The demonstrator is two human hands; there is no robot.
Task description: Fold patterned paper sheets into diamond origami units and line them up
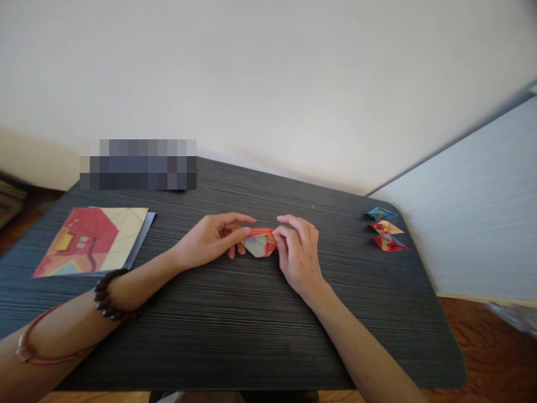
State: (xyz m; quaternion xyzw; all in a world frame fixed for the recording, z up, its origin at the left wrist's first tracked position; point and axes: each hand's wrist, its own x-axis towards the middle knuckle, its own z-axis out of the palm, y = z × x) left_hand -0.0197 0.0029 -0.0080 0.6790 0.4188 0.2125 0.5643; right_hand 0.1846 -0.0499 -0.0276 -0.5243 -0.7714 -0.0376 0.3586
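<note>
**Holding a small folded orange-red and pale grey paper piece [257, 247] at both ends**

The paper piece is at the centre of the dark wood-grained tabletop [235, 330]; whether it touches the surface cannot be told. The fingers of the left hand [212, 238] grip its left end, thumb uppermost; those of the right hand [300, 257] pinch its right end. The two-ended grip likely keeps the folded edge straight. To the left lies a stack of red-and-cream printed paper sheets [98, 240], apparently set aside from the hands. At far right, three pointed folded paper pieces, red [391, 243], orange-yellow [386, 226] and blue [381, 213], stand in a row, probably grouped for order; whether they are hollow is unclear. Beyond, a pixelated object [138, 167] cannot be identified.
</note>
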